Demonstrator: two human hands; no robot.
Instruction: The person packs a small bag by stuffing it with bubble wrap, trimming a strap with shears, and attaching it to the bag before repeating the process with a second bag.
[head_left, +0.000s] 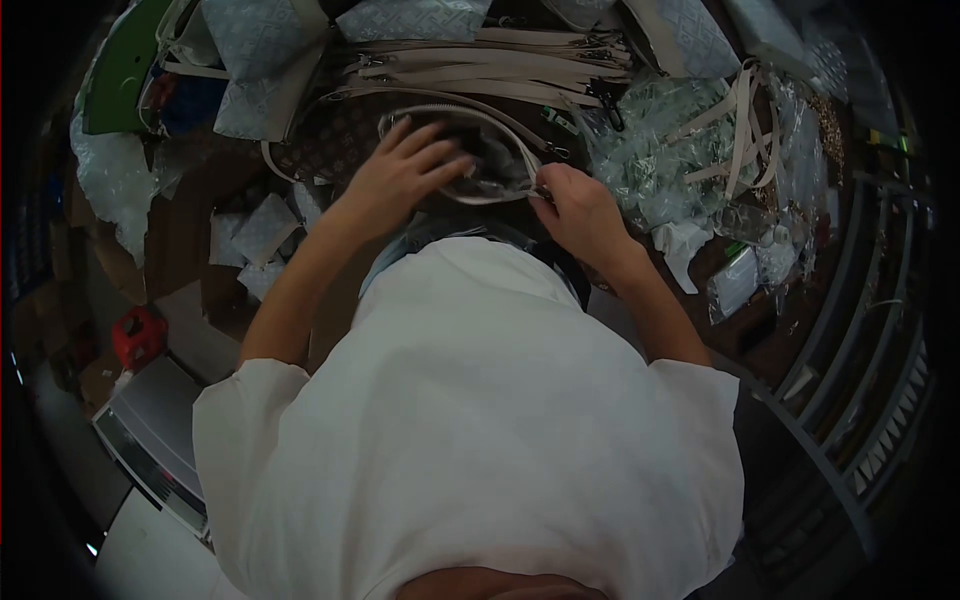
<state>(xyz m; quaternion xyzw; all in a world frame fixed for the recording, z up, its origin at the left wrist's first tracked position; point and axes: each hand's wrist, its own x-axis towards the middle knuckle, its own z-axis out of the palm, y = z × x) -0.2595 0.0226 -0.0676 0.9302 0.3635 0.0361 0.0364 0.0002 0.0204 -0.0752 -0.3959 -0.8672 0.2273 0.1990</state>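
An open bag (525,150) with a zipper along its pale rim lies in front of my body, its dark inside facing up. Something clear like plastic shows within it. My left hand (405,170) is over the bag's left side, fingers spread and slightly blurred, with nothing visible held. At the right end of the opening, my right hand (580,210) pinches the bag's rim between thumb and fingers. Just beyond the bag lies a row of beige straps (480,70) with metal clasps.
Crumpled clear plastic (655,150) and loose beige straps (745,130) are piled at the right. Patterned bags (262,75) lie at the back left, near a green object (125,75). A red container (138,337) stands lower left; a metal rack (850,400) is at the right.
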